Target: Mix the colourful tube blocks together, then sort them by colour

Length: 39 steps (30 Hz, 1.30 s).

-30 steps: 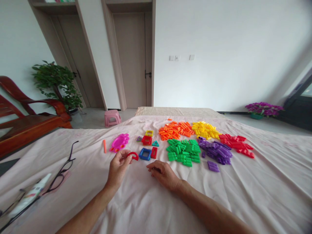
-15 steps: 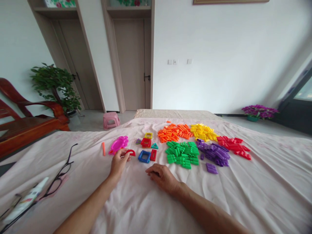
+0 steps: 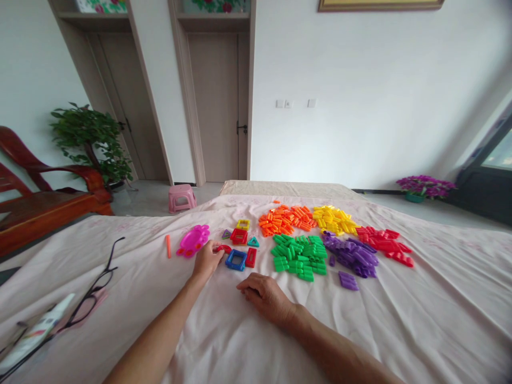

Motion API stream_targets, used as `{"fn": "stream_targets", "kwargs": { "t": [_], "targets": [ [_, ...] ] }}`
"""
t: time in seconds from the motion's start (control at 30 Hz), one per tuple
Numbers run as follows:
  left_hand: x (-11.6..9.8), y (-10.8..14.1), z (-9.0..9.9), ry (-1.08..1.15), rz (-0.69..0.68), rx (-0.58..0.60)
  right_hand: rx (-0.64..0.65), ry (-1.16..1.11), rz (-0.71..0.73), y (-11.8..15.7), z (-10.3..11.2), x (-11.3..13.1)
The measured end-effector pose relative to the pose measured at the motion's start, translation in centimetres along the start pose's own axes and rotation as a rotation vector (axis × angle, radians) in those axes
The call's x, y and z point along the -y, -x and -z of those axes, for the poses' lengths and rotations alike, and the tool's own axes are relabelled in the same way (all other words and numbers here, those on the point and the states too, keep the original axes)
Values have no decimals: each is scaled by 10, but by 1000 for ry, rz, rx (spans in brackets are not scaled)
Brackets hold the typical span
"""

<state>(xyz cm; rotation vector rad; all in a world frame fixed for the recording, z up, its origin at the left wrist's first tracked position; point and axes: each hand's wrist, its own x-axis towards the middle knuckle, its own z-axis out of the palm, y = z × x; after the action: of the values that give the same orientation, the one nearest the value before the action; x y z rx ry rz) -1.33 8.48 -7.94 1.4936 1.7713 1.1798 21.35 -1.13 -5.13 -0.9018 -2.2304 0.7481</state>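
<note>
Between the fingertips of my left hand (image 3: 208,260) is a red curved piece (image 3: 224,248), just left of a blue square frame (image 3: 236,260). My right hand (image 3: 264,296) rests on the cloth with its fingers curled; what its fingers hold, if anything, is hidden. Around the blue frame lie a red rectangle (image 3: 250,257), red square pieces (image 3: 239,237), a yellow square (image 3: 242,224), a teal triangle (image 3: 253,241) and a purple triangle (image 3: 226,234). A pink paw-shaped tray (image 3: 194,239) sits left of them.
Right of the frames are piles of orange (image 3: 286,219), green (image 3: 300,255), yellow (image 3: 334,220), purple (image 3: 352,256) and red tubes (image 3: 384,242). At left lie an orange stick (image 3: 168,246), glasses (image 3: 94,292) and a white tube (image 3: 40,330) on the cloth (image 3: 224,341).
My left hand has moved right with the red curved piece, from beside the pink tray to the blue frame. My right hand has barely moved.
</note>
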Motion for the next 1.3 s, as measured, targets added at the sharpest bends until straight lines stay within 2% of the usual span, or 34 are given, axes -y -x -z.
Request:
{"fn": "stream_targets", "kwargs": {
  "t": [0.2,0.47,0.63,0.8,0.93,1.13,1.3],
  "targets": [
    [-8,1,10,-236,-102,39,1,2,21,1,-2,-5],
    [-9,-17,15,-397,-198,176,14,10,24,0,-3,-5],
    [-11,-23,16,-488,-258,185,29,15,1,-1,-1,-2],
    [-14,-13,12,-540,-301,131,38,8,-10,-1,0,0],
    [-16,-9,20,-576,-305,-2,29,7,3,-1,0,-1],
    [-1,-11,41,-727,-151,-258,40,9,5,-1,0,-2],
    [17,-13,43,-796,-77,-271,36,5,-1,-2,-1,-3]
  ]
}}
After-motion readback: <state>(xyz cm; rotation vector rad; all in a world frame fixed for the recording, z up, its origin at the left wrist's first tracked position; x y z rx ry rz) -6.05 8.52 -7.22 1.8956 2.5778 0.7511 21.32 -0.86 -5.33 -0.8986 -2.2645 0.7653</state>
